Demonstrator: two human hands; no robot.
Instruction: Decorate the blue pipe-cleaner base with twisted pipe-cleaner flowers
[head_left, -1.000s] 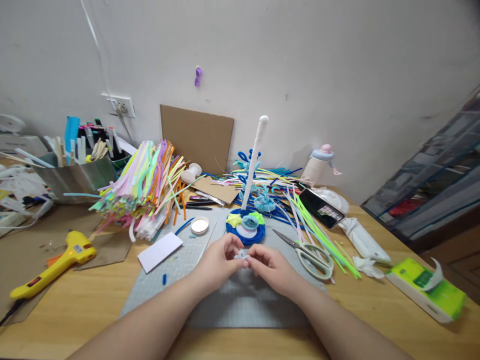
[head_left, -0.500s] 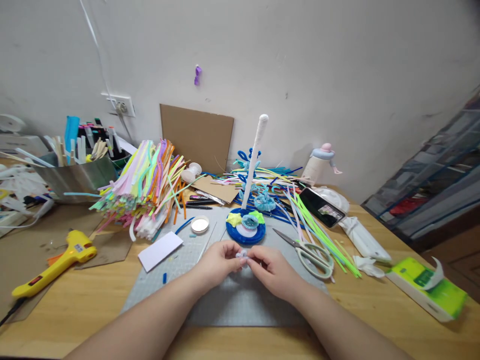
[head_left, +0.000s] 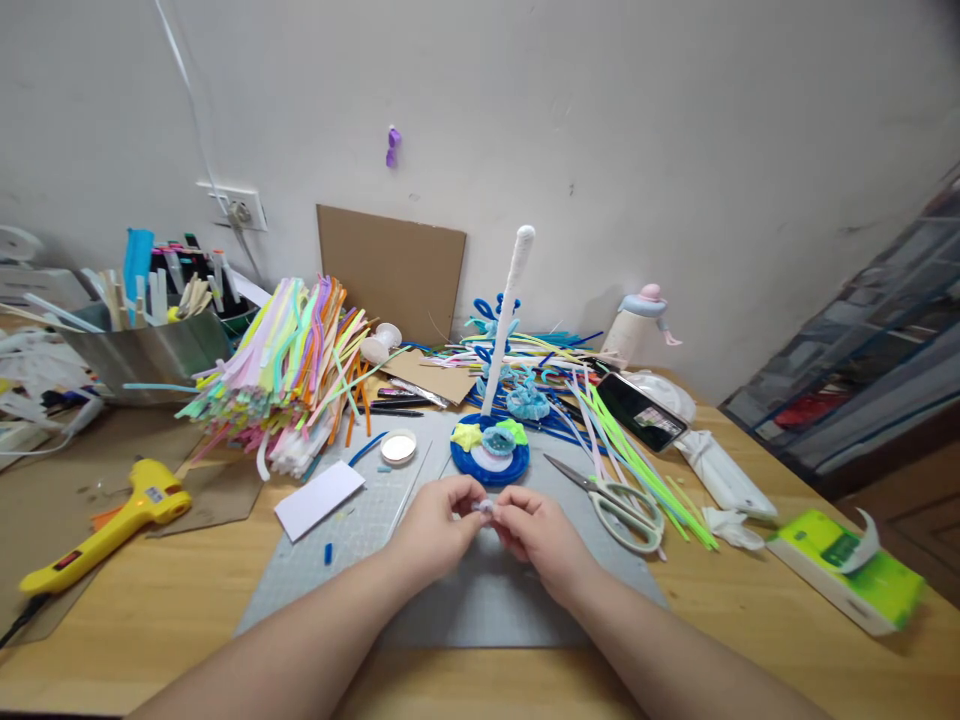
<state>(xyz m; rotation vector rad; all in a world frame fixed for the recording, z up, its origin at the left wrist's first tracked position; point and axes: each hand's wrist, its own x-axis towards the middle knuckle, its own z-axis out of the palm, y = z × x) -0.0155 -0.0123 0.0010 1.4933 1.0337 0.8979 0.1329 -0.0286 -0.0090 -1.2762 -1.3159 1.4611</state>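
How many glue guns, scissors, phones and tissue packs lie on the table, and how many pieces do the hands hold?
Glue gun: 1
Scissors: 1
Phone: 1
Tissue pack: 1
Held piece: 1
Total: 5

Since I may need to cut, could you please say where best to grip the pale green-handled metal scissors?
Grip the pale green-handled metal scissors by the handle loops, coming from the near right: the flat-lying blades point away leftwards.

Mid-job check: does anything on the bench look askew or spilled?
Yes. The white post on the blue base leans, its top tipped right rather than upright. Loose green pipe cleaners fan across the table beside the scissors. The left hand and right hand pinch a small pale piece; nothing odd there.
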